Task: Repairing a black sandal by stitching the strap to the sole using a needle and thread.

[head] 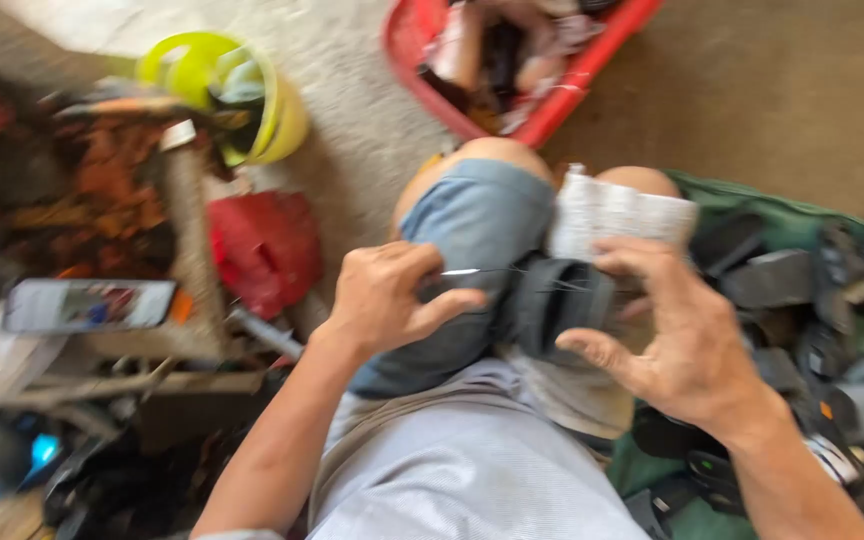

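I sit with my knees up, in blue shorts (472, 230). My left hand (392, 300) pinches a thin metal needle (462, 272) whose tip points right toward a dark shoe piece (552, 300) resting between my knees. My right hand (672, 340) holds that dark piece from the right, fingers curled over its top and thumb below. Fine thread runs across the piece. A white folded cloth (617, 212) lies on my right knee just behind it. The picture is blurred by motion.
A red basket (552, 110) of shoes stands ahead on the floor. A yellow bucket (272, 110), a red bag (267, 245), a phone (87, 305) and wooden scraps lie to the left. A heap of dark sandals (812, 290) on green cloth sits at right.
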